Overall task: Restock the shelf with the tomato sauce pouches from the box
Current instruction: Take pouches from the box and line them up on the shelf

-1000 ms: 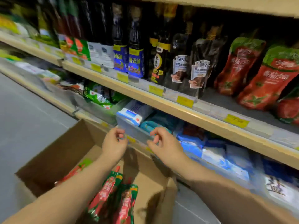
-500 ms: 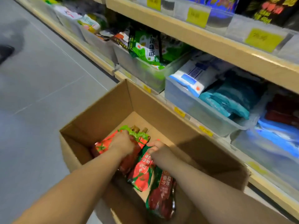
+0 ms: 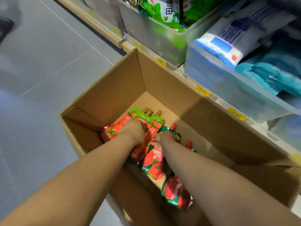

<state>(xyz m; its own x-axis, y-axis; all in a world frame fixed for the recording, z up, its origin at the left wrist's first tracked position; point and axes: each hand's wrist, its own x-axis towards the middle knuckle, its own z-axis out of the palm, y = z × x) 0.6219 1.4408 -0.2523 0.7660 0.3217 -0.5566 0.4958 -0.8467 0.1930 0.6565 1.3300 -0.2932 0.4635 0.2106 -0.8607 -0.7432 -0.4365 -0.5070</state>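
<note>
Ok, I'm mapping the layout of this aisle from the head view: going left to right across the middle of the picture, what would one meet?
From the left: grey floor → left wall of the cardboard box → left hand gripping tomato sauce pouches → right hand → clear bin holding teal packs.

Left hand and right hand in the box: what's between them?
Head view: one dark red pouch, gripped by the left hand, fills the gap to the right hand; nothing bare shows there.
</note>
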